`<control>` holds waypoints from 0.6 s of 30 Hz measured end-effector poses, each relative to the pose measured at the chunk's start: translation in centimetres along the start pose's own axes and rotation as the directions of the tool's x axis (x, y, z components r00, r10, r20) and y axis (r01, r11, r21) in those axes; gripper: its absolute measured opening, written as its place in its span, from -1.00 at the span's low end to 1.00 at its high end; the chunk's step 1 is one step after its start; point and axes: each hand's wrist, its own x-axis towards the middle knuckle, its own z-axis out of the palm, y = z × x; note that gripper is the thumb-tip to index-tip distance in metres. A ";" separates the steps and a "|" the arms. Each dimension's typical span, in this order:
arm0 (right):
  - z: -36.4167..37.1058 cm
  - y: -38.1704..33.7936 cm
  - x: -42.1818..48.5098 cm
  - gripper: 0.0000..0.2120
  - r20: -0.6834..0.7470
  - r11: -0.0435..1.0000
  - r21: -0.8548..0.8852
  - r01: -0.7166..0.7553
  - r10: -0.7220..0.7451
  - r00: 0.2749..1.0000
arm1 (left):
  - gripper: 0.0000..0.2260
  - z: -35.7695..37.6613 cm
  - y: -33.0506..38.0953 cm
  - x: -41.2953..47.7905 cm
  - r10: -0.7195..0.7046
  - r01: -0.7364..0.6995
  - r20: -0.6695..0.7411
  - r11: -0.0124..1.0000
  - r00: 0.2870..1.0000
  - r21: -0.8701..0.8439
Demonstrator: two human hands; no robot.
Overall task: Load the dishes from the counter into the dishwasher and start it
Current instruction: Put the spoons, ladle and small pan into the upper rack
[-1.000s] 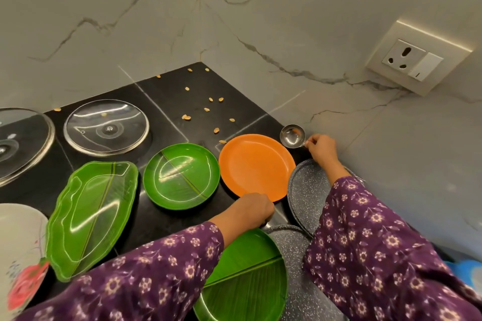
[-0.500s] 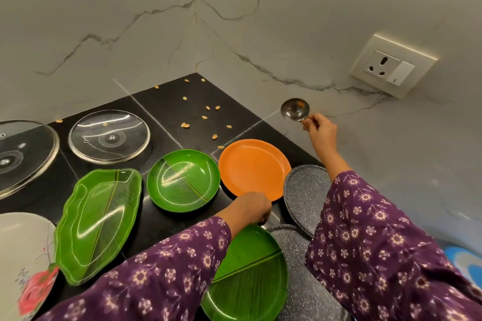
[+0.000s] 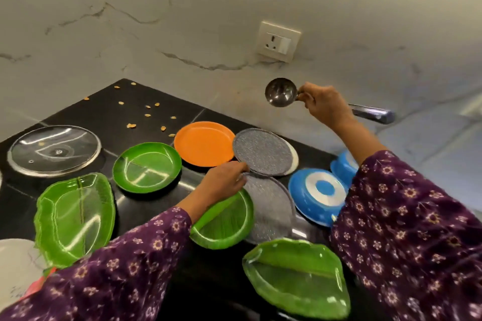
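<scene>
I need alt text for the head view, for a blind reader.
A person's right hand holds a steel ladle in the air; the left hand rests at the edge of a grey plate on a black counter. An orange plate, green plates, a blue pan and a glass lid lie around.

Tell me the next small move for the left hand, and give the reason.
Probably close the grip on the near rim of the upper grey speckled plate and lift it. The fingers of the left hand curl at that rim, though a firm pinch is not clear. The right hand holds the steel ladle off the counter, so it is taken.
</scene>
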 end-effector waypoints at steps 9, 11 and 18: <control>-11.4 -4.0 -20.4 -0.71 0.146 0.821 -0.115 -0.559 0.571 0.808 | -0.77 3.2 9.8 -6.9 0.278 -0.270 0.105 0.959 0.955 -0.083; -13.6 -5.3 -25.2 -0.69 0.179 0.755 -0.113 -0.646 0.655 0.734 | -0.78 4.2 12.2 -7.7 0.358 -0.348 0.139 0.933 0.923 -0.094; -19.5 -8.2 -40.7 -0.75 0.077 0.526 -0.219 -0.822 0.849 0.523 | -0.82 9.2 21.8 -10.5 0.558 -0.526 0.231 0.830 0.797 -0.186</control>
